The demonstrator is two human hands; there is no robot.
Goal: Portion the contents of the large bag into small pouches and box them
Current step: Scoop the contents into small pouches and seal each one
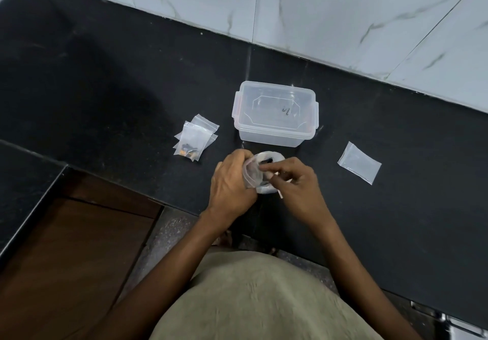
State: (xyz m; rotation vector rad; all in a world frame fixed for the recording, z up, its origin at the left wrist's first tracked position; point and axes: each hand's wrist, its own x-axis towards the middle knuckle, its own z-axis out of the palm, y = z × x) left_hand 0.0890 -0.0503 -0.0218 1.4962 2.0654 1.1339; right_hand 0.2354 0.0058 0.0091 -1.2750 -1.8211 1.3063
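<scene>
My left hand (231, 181) grips a small clear pouch (252, 174) held open above the large bag (272, 158), a white bag with dark contents sitting on the black counter. My right hand (293, 181) pinches something small at the pouch's mouth; a thin white strip sticks out below its fingers. A clear plastic box (274, 114) with its lid on stands just behind the hands. To the left lies a small pile of pouches (194, 137); the top one holds dark and orange bits. A single flat pouch (359, 162) lies to the right.
The black stone counter (118, 88) runs to a white marble wall (343, 9) behind. A lower step of the counter and a brown wooden surface (66, 260) lie at the left front. A shiny metal fitting (454, 324) shows at the bottom right.
</scene>
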